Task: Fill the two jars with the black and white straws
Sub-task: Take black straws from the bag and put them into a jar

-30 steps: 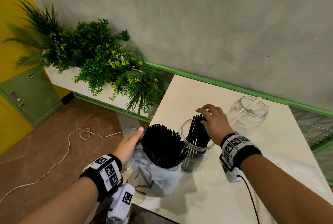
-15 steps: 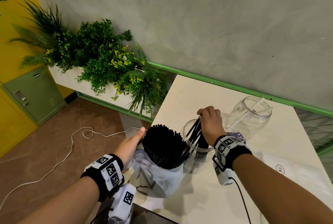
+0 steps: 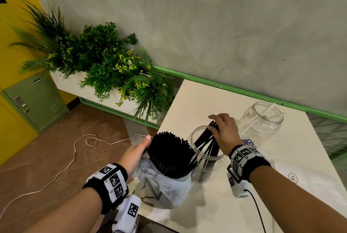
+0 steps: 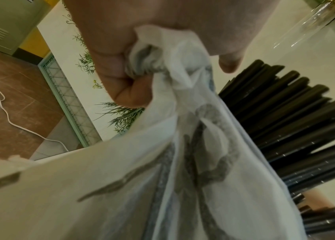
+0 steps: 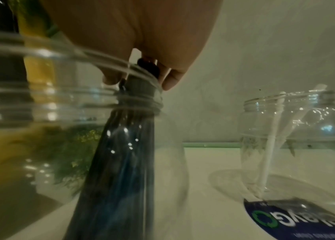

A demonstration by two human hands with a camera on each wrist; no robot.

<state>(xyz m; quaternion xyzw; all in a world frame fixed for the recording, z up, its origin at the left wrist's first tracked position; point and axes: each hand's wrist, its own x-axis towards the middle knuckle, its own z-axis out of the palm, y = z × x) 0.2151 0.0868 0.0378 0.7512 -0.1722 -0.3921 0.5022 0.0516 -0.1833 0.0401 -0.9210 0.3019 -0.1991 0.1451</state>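
Head view: on the white table [image 3: 221, 204], the right hand [image 3: 224, 131] grasps the tops of a small bunch of black straws [image 3: 208, 144] standing slanted in the near clear jar [image 3: 205, 156]. The left hand [image 3: 134, 155] is clenched on the bunched edge of a white plastic bag [image 3: 161, 186], which holds a big bundle of black straws [image 3: 169, 153] just left of that jar. The far jar [image 3: 262, 122], to the right, holds white straws [image 3: 262, 115].
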